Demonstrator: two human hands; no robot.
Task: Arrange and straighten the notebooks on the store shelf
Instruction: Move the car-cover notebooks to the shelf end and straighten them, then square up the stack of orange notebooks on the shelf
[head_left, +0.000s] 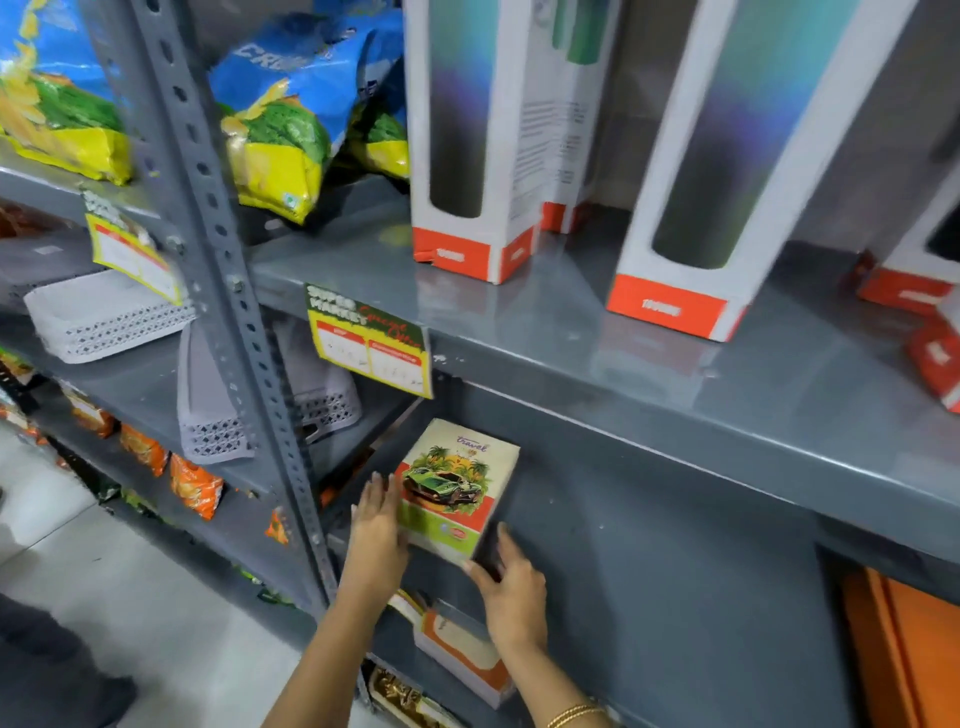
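A stack of notebooks (457, 493) with a green car on the top cover is lying near the left end of the grey shelf (649, 545), close to its front edge. The left hand (376, 530) is pressing flat, fingers straight, against the stack's left side. The right hand (511, 592) is cupping the stack's near right corner, fingers spread. A second notebook stack (462, 654) is sitting on the shelf below.
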